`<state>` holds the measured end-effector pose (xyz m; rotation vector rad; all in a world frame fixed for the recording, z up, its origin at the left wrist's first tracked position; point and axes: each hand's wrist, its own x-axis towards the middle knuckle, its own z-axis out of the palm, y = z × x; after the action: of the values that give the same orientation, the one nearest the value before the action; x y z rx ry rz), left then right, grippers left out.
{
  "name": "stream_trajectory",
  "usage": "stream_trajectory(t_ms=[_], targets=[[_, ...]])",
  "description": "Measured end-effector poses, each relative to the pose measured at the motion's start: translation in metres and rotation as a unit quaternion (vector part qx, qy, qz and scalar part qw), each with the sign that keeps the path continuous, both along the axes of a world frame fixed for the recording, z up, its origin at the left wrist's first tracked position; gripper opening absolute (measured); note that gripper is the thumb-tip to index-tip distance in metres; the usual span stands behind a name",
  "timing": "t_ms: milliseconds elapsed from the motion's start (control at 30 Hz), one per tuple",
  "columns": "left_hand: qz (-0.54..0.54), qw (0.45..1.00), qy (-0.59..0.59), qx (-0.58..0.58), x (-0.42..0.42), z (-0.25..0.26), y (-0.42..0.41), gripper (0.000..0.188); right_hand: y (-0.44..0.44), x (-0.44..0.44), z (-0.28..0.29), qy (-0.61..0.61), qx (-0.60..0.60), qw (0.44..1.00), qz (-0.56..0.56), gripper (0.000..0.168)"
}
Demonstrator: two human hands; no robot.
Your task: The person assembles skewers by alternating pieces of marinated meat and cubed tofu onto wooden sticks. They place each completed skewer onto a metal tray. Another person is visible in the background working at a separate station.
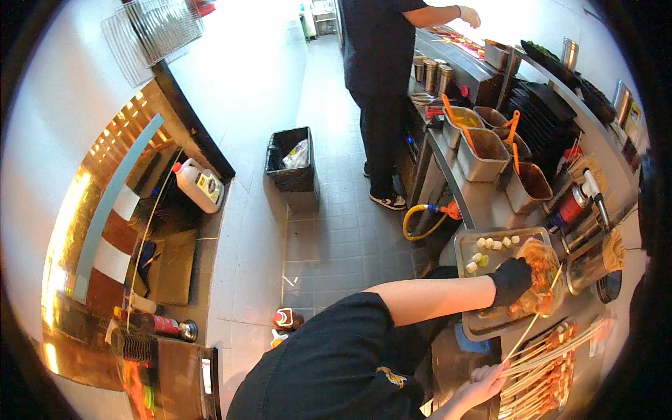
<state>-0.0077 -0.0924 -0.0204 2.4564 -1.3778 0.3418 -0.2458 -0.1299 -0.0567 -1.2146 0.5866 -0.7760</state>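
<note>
My left hand [512, 282], in a black glove, rests against a heap of reddish marinated meat [541, 275] in a clear plastic bag; its fingertips blend into the dark glove. The bag lies on a metal tray [464, 247]. Several white cut scallion pieces [489, 243] sit at the tray's far side, with a greener piece among them. My bare right hand [485, 380] grips a thin wooden skewer [522, 338], whose far end crosses over the meat. Beside that hand lie loaded meat skewers [546, 367] in rows, their bare sticks towards me.
Steel containers [483, 155] with orange-handled utensils stand along the counter. A blowtorch canister [569, 207] and a steel holder of skewers [590, 268] are past the tray. A co-worker [380, 52] stands at a grill. On the floor are a lined bin [291, 176] and a yellow hose [417, 231].
</note>
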Motion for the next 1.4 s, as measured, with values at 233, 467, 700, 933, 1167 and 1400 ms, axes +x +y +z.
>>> stream_trajectory(t_ms=[233,467,700,933,1167,1400], targets=[[-0.070,0.989,0.102,-0.081,0.006,-0.030,-0.003,0.017,0.005,-0.009,0.001,-0.021,-0.009,1.000,0.006,0.026],[-0.051,0.985,0.162,-0.024,0.003,0.009,0.020,0.032,0.022,-0.034,0.010,-0.024,0.046,0.998,0.020,0.021],[-0.083,0.986,0.146,-0.015,-0.001,0.017,0.016,0.035,0.019,-0.046,0.002,-0.011,0.027,0.999,0.026,0.022],[-0.080,0.985,0.143,-0.049,0.002,0.008,0.015,0.033,0.017,-0.048,-0.003,0.001,0.019,1.000,0.006,0.020],[-0.003,0.985,0.125,-0.120,0.006,0.015,0.023,0.027,0.012,-0.052,-0.001,0.007,0.020,1.000,0.005,0.020],[-0.062,0.708,0.550,-0.439,-0.003,0.025,0.039,0.029,0.018,-0.050,-0.005,0.037,-0.034,0.999,0.016,0.019]])
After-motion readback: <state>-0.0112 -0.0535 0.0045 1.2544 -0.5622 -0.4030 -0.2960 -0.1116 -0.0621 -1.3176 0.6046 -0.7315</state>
